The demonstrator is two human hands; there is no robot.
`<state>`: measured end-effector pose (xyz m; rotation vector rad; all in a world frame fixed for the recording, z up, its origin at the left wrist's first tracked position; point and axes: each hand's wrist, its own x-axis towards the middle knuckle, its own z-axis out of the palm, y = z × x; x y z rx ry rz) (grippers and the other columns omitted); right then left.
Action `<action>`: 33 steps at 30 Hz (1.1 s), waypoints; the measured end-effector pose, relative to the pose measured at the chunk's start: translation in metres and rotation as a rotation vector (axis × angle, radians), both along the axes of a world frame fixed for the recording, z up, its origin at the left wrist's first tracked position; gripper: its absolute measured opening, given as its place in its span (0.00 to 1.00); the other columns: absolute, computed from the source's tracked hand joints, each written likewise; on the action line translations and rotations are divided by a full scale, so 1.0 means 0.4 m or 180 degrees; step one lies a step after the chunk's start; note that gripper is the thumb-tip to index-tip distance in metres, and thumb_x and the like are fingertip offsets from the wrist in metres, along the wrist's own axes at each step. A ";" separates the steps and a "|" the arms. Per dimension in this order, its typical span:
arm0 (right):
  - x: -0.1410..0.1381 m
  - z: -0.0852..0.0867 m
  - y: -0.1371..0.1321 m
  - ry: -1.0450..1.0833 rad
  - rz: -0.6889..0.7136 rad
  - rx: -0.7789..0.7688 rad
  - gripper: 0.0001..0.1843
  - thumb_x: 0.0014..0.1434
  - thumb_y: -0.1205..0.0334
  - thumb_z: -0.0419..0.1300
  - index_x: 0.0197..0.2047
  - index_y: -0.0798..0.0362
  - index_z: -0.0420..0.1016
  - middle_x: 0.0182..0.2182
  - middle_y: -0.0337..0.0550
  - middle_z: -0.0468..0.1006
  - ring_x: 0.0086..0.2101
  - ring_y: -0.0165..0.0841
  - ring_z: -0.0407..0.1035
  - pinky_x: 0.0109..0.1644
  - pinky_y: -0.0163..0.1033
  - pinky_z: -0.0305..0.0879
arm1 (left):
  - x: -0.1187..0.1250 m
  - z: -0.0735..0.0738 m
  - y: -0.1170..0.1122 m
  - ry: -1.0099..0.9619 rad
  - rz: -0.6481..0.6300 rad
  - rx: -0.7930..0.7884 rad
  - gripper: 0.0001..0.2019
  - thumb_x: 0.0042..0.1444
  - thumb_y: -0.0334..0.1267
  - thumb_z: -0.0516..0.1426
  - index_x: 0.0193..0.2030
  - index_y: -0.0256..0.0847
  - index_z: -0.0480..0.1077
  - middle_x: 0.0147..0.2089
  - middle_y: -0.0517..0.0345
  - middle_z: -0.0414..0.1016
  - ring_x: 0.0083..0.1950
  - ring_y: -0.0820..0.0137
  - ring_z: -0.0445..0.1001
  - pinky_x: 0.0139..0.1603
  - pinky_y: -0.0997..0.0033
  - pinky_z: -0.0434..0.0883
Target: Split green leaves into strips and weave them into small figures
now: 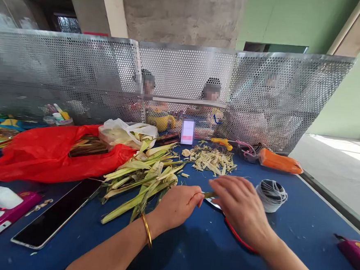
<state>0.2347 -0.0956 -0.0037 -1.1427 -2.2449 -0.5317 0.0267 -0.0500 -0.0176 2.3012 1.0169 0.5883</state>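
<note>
My left hand [183, 203] is closed in a fist around a thin greenish strip of corn husk [209, 194], which sticks out toward the right. My right hand [242, 209] meets the strip's other end, fingers bent over it; its thumb and grip are partly hidden. Below this hand lies a pair of scissors [239, 234] with a red handle, mostly covered. A loose pile of corn husks [146, 178] spreads to the left of my left hand. Right of my right hand stands a spool of white string [271, 197].
Husk scraps [213, 158] lie behind my hands, near an upright phone [188, 131]. A red plastic bag [49, 152], a dark phone [59, 215] and a purple power strip [7, 217] occupy the left. An orange packet [279, 161] sits before the perforated metal screen [184, 69]; people are behind it.
</note>
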 end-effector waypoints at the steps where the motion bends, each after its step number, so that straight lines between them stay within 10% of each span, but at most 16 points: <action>1: -0.012 -0.005 -0.002 -0.0276 0.0111 -0.0091 0.14 0.67 0.63 0.50 0.53 0.53 0.70 0.42 0.48 0.78 0.46 0.38 0.69 0.57 0.47 0.55 | 0.001 0.001 -0.002 0.0008 -0.0039 -0.0025 0.16 0.65 0.40 0.45 0.30 0.43 0.68 0.28 0.63 0.73 0.31 0.71 0.69 0.33 0.73 0.56; 11: -0.013 -0.012 0.006 -0.0428 0.0182 -0.0583 0.19 0.68 0.70 0.42 0.31 0.54 0.70 0.26 0.40 0.71 0.30 0.33 0.62 0.47 0.41 0.54 | -0.007 0.018 0.004 -0.0023 -0.0273 -0.0235 0.20 0.66 0.45 0.44 0.35 0.44 0.74 0.25 0.61 0.73 0.29 0.70 0.70 0.32 0.73 0.59; 15: -0.029 -0.025 0.003 -0.0457 0.0231 -0.0571 0.18 0.67 0.71 0.43 0.30 0.54 0.69 0.26 0.41 0.71 0.29 0.33 0.61 0.46 0.41 0.53 | 0.014 0.006 -0.027 -0.0321 -0.0038 0.0194 0.17 0.65 0.43 0.45 0.50 0.46 0.71 0.41 0.55 0.78 0.42 0.65 0.74 0.41 0.71 0.62; 33: 0.019 -0.010 0.015 0.0467 0.0083 -0.1213 0.16 0.68 0.65 0.46 0.35 0.52 0.73 0.30 0.40 0.78 0.33 0.32 0.70 0.41 0.36 0.59 | 0.017 -0.004 -0.037 0.0090 -0.0155 0.0074 0.14 0.63 0.36 0.45 0.32 0.42 0.69 0.29 0.58 0.72 0.32 0.69 0.69 0.33 0.71 0.58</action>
